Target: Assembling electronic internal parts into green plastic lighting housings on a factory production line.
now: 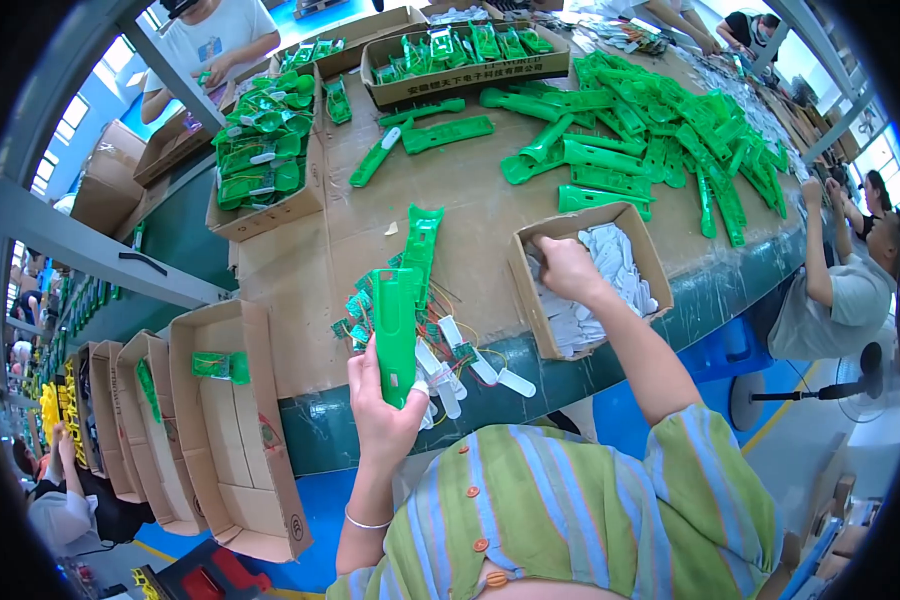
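Observation:
My left hand (pixel 382 405) is wrapped round the lower end of a long green plastic shell (pixel 395 315), held upright over the near table edge. My right hand (pixel 568 268) reaches into a small cardboard box (pixel 540 335) of flat white plastic pieces (pixel 612 255). Its fingers are curled near the box's left wall; what they grip, if anything, is hidden. Just behind the held shell lies another green shell (pixel 422 245). Small green circuit boards (pixel 358 308) with thin wires lie beside it, along with several white oval pieces (pixel 515 382) on wires.
A large heap of green shells (pixel 660 130) covers the far right. Filled cardboard boxes stand at the far left (pixel 315 185) and back (pixel 470 75). Long cardboard trays (pixel 270 450) sit left of the table. A metal post (pixel 100 235) rises at left. Other people work around.

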Demonstrator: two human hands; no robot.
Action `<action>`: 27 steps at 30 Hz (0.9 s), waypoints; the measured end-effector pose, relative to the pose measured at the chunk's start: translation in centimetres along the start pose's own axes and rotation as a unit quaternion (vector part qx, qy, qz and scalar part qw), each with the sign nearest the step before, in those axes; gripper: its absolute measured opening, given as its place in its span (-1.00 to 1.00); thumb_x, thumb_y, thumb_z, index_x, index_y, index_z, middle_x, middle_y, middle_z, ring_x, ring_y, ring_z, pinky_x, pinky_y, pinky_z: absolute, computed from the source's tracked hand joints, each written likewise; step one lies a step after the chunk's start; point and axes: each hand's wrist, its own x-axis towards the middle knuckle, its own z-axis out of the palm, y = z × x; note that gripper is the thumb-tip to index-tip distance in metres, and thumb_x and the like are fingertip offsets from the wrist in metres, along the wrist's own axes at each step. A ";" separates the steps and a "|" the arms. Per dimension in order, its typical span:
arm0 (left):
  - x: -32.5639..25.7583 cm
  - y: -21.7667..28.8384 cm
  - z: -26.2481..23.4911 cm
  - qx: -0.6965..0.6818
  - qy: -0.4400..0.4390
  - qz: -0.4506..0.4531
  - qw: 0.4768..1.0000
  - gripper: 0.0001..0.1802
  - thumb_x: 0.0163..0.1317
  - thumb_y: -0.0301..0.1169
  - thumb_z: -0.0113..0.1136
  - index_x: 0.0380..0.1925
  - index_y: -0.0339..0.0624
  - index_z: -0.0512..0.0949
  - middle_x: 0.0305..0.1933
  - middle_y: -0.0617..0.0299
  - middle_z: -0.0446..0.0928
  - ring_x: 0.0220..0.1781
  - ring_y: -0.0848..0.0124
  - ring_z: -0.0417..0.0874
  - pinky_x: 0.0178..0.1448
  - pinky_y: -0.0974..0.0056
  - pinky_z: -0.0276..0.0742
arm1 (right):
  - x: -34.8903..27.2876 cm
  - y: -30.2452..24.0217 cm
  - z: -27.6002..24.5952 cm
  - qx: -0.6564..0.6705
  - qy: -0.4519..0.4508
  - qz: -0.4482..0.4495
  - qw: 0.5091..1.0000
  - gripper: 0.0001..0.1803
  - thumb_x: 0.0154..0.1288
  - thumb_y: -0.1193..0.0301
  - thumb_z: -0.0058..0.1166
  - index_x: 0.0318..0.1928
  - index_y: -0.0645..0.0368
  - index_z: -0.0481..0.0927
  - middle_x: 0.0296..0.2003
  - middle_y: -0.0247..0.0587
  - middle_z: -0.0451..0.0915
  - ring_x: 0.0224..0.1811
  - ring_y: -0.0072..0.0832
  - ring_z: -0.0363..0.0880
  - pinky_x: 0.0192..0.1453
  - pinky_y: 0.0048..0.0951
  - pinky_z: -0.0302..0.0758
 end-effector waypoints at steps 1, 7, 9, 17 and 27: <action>0.2 -0.3 -0.1 0.001 0.003 0.000 1.000 -0.27 -0.18 -0.50 0.12 0.13 -0.37 0.24 -0.23 0.12 0.27 -0.23 0.30 0.40 -0.13 0.28 0.38 | 0.0 0.9 -0.1 0.030 0.005 -0.009 1.000 -0.84 -0.05 0.49 0.00 -0.37 0.25 0.48 -0.44 0.13 0.55 -0.31 0.04 0.53 -0.20 -0.11 0.48; 0.2 -1.2 0.5 -0.117 0.035 -0.038 0.992 -0.19 -0.12 -0.46 0.26 0.19 -0.37 0.14 -0.09 0.08 0.34 -0.05 0.30 0.43 0.03 0.29 0.37 | -2.0 -0.8 -5.8 0.358 0.075 -0.001 0.931 -0.73 0.14 0.50 -0.03 -0.11 0.22 0.43 -0.50 -0.34 0.49 -0.48 -0.62 0.49 -0.48 -0.58 0.39; 0.2 -1.7 0.5 -0.172 0.004 -0.040 0.984 -0.14 -0.11 -0.43 0.33 0.21 -0.37 0.12 -0.03 0.09 0.33 0.02 0.32 0.42 0.09 0.29 0.34 | -3.3 -6.5 -8.1 0.539 0.010 0.009 0.842 -0.72 0.14 0.53 -0.03 -0.09 0.20 0.40 -0.42 -0.33 0.50 -0.45 -0.59 0.51 -0.44 -0.61 0.44; -0.2 0.1 0.4 -0.368 -0.004 -0.027 0.929 -0.22 0.08 -0.48 0.20 0.26 -0.36 0.02 0.10 0.07 0.35 0.11 0.36 0.40 0.16 0.29 0.33 | -6.4 -15.4 -1.9 0.578 -0.127 -0.121 0.797 -0.81 0.08 0.68 -0.01 -0.24 0.27 0.45 -0.41 -0.26 0.52 -0.39 -0.55 0.52 -0.31 -0.52 0.49; -0.5 -0.5 -0.6 -0.368 -0.033 0.001 0.929 -0.16 0.13 -0.44 0.17 0.29 -0.35 -0.11 0.18 0.08 0.25 0.15 0.35 0.36 0.18 0.29 0.31 | -6.3 -16.3 -2.4 0.507 -0.181 -0.140 0.831 -0.81 0.17 0.62 0.00 -0.17 0.32 0.39 -0.47 -0.35 0.52 -0.40 -0.71 0.47 -0.31 -0.60 0.46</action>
